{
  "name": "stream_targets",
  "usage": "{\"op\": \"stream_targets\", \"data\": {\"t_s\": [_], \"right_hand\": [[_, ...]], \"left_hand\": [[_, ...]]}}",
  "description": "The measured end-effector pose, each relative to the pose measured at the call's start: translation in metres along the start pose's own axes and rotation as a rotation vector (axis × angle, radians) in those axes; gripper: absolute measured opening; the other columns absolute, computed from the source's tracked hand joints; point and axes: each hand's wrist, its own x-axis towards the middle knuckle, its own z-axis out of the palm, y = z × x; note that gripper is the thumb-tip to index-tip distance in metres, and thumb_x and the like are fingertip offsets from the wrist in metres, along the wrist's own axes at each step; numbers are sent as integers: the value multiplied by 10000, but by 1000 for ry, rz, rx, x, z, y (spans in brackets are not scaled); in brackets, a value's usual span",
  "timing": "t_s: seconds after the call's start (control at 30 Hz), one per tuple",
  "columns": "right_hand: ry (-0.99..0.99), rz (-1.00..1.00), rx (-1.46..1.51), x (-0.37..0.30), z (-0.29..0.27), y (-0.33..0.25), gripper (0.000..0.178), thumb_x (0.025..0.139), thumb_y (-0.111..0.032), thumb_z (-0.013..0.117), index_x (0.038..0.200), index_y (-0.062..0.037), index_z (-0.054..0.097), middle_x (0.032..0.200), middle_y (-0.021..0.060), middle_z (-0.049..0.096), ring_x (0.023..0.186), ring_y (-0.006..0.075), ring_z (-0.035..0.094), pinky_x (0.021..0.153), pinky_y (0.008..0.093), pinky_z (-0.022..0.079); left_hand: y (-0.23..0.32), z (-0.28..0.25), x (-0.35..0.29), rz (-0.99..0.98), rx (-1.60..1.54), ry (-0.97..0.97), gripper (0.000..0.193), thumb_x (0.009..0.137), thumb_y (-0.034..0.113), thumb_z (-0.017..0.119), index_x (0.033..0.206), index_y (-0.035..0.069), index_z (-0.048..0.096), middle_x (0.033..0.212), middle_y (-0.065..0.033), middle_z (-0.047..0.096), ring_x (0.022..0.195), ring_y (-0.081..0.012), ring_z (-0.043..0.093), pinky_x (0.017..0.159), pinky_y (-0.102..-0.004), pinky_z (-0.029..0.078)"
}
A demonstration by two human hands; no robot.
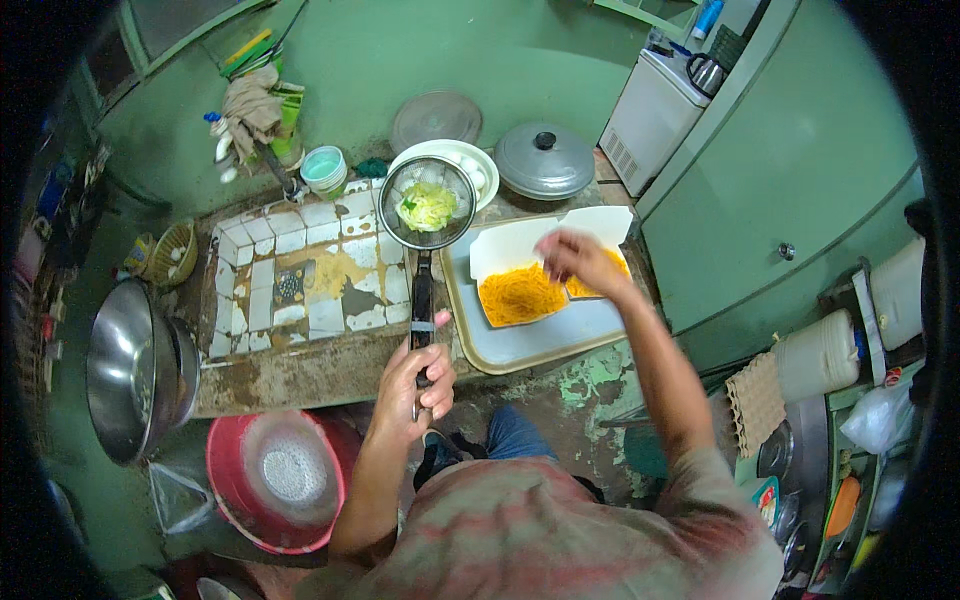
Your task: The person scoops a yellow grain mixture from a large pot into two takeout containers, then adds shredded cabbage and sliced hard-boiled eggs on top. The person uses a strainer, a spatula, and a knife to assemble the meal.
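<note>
Above a worktop (300, 385), right of a tiled sink (326, 312), at apparent risk of spilling pale greens (427, 208) from a long-handled strainer (426, 239) through a tilt of its handle (422, 305), or of scattering orange shreds (520, 295) through a knock to the open carton (500, 252). Gripping that handle with the left hand (416, 380) closed around it; holding the right hand (580, 262), blurred, loosely curled, over the shreds, with contact impossible to tell.

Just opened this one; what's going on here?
The person's left hand grips a long-handled strainer, which holds pale green shreds. The right hand is above two open white boxes on a tray. Orange shreds lie in both boxes. The right hand is blurred, so whether it holds anything is unclear.
</note>
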Motion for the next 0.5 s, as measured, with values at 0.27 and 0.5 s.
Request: {"op": "stream_targets", "data": {"t_s": [0.27,0.5], "right_hand": [[516,-59,-995,217,-122,29,488,807,-273,746,1231,-94,585,1146,212,615,1066,389,601,907,459,504],[402,-140,-1012,279,-161,68,414,813,-260,707,1175,-83,617,1110,233,614,1054,400,603,905,464,498]], "left_hand": [[2,9,36,19,8,91,474,973,137,462,1439,95,387,707,17,408,414,-65,372,334,-249,362],[-10,35,69,79,-11,267,513,947,142,501,1440,61,387,683,9,401,405,-65,375,319,-240,346]]}}
